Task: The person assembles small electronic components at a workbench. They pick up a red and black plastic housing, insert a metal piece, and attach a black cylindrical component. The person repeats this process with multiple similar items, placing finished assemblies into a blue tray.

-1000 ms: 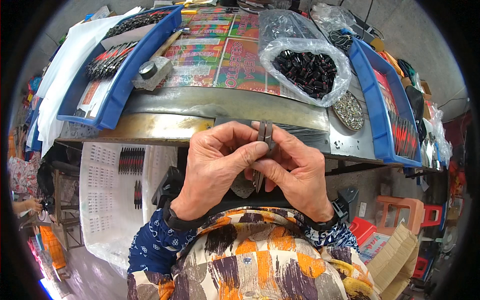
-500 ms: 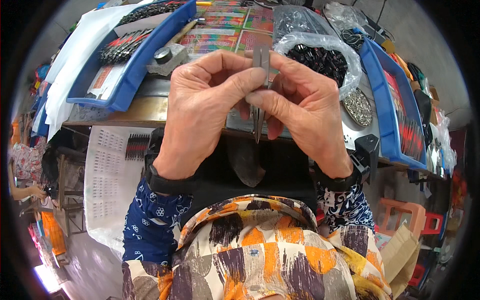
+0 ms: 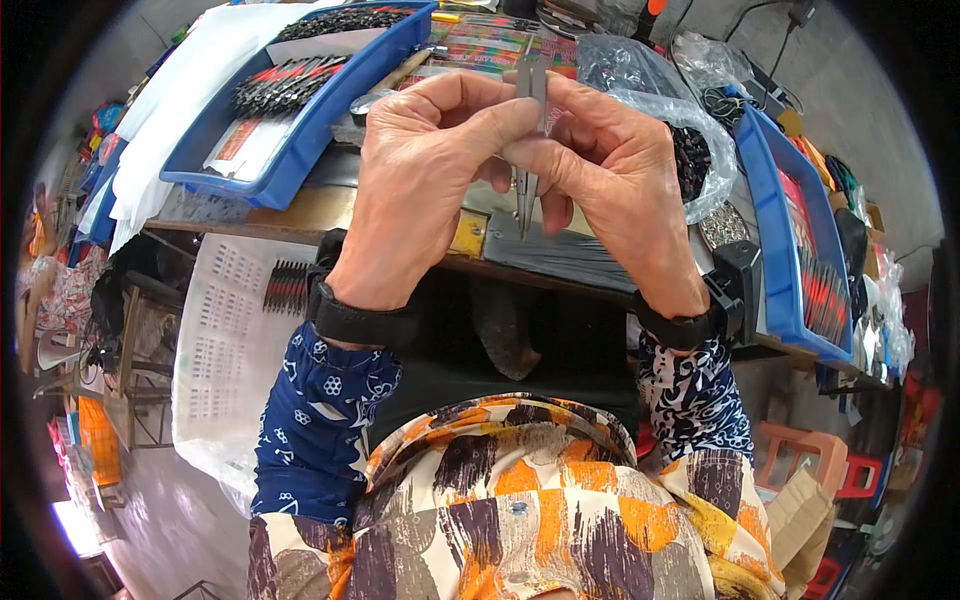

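Both hands are raised over the near edge of the workbench, pinching one slim grey metal two-legged piece (image 3: pixel 539 88). Flat and wider at its upper end, it narrows downward to points; its exact kind cannot be made out. My left hand (image 3: pixel 425 185) grips it from the left between thumb and bent fingers. From the right, my right hand (image 3: pixel 612 185) holds the same piece, its thumb lying across the front. The thumbs nearly meet and hide the middle of the piece. Its pointed lower part shows below them.
A blue tray (image 3: pixel 285 170) of black-and-red slim pieces stands at left, another blue tray (image 3: pixel 772 205) at right. Behind my right hand are a clear plastic bag (image 3: pixel 722 150) of black parts and a dish of small metal parts (image 3: pixel 722 226). A white basket (image 3: pixel 215 340) sits lower left.
My hands and the metal piece appear slightly higher in view. The surroundings have shifted as the head turned. Both hands keep their pinch on the piece.
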Available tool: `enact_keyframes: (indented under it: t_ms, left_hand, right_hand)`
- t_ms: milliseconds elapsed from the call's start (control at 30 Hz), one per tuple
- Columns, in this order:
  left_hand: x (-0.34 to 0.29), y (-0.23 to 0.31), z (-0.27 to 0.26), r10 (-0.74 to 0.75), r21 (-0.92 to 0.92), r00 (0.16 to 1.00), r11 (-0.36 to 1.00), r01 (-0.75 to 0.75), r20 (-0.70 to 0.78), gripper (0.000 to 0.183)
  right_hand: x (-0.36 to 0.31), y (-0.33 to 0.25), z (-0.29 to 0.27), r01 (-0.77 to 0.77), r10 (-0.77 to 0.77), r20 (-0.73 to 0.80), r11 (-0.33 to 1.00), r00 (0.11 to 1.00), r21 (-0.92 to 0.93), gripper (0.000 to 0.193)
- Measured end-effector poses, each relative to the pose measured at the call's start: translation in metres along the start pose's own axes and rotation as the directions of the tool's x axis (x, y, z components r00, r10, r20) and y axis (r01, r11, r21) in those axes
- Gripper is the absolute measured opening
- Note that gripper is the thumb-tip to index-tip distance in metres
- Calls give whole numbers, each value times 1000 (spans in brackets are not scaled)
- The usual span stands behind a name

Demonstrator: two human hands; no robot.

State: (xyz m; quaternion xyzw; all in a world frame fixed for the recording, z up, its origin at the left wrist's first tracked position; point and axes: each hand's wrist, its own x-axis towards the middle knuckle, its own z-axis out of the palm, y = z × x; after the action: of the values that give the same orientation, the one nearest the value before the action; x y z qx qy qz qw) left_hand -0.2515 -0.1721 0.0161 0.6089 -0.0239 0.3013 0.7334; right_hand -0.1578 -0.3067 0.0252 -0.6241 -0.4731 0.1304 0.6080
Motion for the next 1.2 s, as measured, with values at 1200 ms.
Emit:
enact_keyframes:
  t_ms: [1200]
  left_hand:
    - [10,-6,-4,70,31,998,997,-70,2,14]
  right_hand:
    - [15,19,-2,107,-110,31,992,993,69,44]
